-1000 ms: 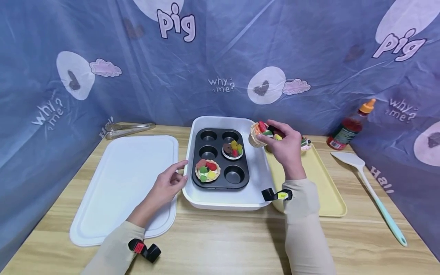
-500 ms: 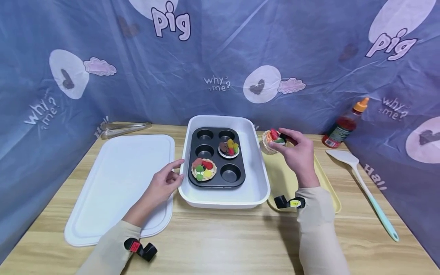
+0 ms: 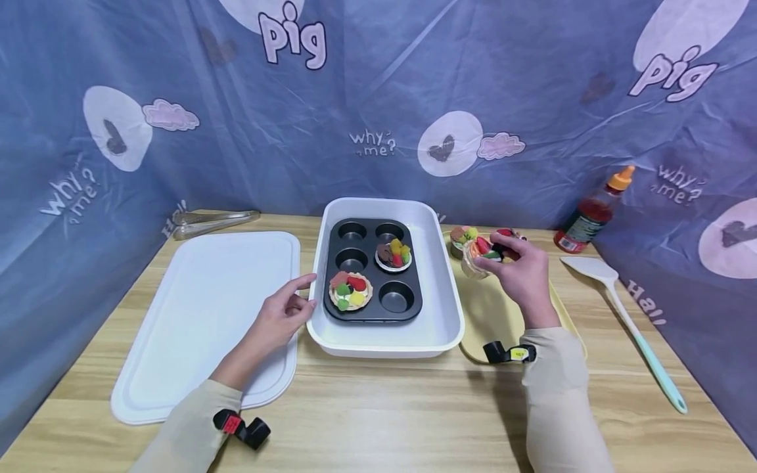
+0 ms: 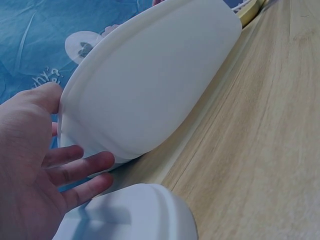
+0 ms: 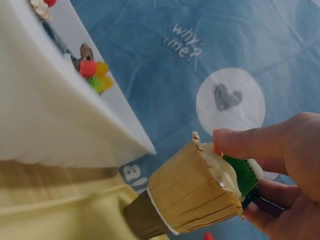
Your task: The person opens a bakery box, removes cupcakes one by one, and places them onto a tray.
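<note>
My right hand (image 3: 520, 272) pinches a fruit tart (image 3: 473, 263) by its topped edge. The tart has a tan pleated cup (image 5: 195, 185), cream and red, orange and green pieces on top. It is held tilted above the yellow tray (image 3: 487, 322). Behind it stands another topped tart (image 3: 460, 244); more toppings show partly behind the hand. My left hand (image 3: 284, 312) touches the left rim of the white bin (image 3: 440, 328) with thumb and index finger, its other fingers loose. Inside the bin lies a black muffin pan (image 3: 375, 299), holding a fruit tart (image 3: 350, 292) and a chocolate-and-fruit tart (image 3: 394, 255).
A white cutting board (image 3: 207, 315) lies left of the bin, partly under my left forearm. Metal tongs (image 3: 213, 223) rest at the back left. On the right are a sauce bottle (image 3: 594, 213) and a white spatula (image 3: 627, 315) with a mint handle. A blue printed cloth (image 3: 266, 131) encloses the table.
My right hand has carried the tart rightward from over the white bin's edge to above the yellow tray. My left hand has stayed at the bin's rim. The head view has shifted slightly.
</note>
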Demonstrator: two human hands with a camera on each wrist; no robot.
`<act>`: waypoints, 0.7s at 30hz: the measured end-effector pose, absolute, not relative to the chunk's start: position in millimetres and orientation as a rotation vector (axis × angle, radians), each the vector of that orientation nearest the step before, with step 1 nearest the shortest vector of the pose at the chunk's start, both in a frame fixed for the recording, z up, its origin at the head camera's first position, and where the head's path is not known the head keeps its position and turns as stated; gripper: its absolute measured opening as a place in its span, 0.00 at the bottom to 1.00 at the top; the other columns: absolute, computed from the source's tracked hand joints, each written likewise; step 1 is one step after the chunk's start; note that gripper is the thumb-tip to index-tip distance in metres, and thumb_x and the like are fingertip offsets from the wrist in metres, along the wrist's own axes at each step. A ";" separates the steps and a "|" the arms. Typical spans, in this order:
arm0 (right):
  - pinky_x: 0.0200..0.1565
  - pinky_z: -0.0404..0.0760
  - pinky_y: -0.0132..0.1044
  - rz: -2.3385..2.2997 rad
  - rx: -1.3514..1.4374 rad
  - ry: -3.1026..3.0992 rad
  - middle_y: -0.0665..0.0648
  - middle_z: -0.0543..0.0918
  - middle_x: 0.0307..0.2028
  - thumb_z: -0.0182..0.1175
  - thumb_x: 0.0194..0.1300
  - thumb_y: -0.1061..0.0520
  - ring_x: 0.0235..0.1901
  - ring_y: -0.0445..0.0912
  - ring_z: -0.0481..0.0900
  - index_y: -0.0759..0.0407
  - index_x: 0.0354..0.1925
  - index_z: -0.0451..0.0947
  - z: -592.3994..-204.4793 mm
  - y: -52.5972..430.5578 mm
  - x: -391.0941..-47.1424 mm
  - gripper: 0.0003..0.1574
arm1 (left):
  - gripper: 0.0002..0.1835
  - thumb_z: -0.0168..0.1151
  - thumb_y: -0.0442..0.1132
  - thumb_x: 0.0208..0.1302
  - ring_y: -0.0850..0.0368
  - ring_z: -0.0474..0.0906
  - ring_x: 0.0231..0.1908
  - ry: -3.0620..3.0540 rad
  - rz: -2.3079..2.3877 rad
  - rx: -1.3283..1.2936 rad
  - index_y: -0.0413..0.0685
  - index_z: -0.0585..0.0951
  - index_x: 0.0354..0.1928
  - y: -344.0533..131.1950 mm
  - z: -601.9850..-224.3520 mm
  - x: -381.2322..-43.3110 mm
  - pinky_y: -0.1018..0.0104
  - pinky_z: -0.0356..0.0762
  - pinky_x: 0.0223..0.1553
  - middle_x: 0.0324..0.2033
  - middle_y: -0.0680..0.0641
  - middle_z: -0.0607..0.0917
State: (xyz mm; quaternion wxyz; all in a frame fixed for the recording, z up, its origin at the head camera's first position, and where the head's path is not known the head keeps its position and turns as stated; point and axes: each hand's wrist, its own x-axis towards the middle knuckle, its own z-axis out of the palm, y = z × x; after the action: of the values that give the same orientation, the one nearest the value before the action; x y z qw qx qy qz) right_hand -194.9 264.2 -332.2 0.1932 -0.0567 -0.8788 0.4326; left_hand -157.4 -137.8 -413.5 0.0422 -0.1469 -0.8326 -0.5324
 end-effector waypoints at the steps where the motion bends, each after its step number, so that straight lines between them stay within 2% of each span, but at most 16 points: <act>1: 0.47 0.72 0.19 1.211 -0.164 -2.483 0.65 0.85 0.55 0.77 0.52 0.61 0.54 0.53 0.81 0.64 0.58 0.82 -333.8 265.6 -195.2 0.33 | 0.27 0.62 0.28 0.67 0.62 0.79 0.32 -2.551 -1.628 -0.449 0.41 0.72 0.68 -137.9 -413.7 -157.4 0.73 0.78 0.37 0.32 0.40 0.87; 12: 0.40 0.68 0.13 1.155 -0.115 -2.642 0.68 0.82 0.58 0.77 0.52 0.60 0.56 0.58 0.81 0.67 0.59 0.80 -350.5 276.8 -201.3 0.35 | 0.27 0.61 0.29 0.68 0.58 0.80 0.33 -2.576 -1.607 -0.436 0.41 0.72 0.68 -137.3 -411.8 -157.3 0.73 0.77 0.38 0.32 0.41 0.87; 21: 0.42 0.72 0.18 1.081 -0.041 -2.719 0.70 0.82 0.57 0.78 0.50 0.61 0.54 0.61 0.82 0.68 0.57 0.81 -359.0 282.1 -204.3 0.35 | 0.27 0.61 0.29 0.68 0.57 0.81 0.33 -2.587 -1.592 -0.432 0.41 0.72 0.69 -138.2 -412.1 -157.1 0.73 0.78 0.38 0.33 0.41 0.87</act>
State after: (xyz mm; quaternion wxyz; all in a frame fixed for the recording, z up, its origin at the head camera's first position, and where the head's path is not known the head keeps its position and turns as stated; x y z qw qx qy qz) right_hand -204.3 282.1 -359.0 0.1074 -0.0138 -0.9238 0.3673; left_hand -157.1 -138.2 -412.1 0.0366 -0.1408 -0.8426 -0.5185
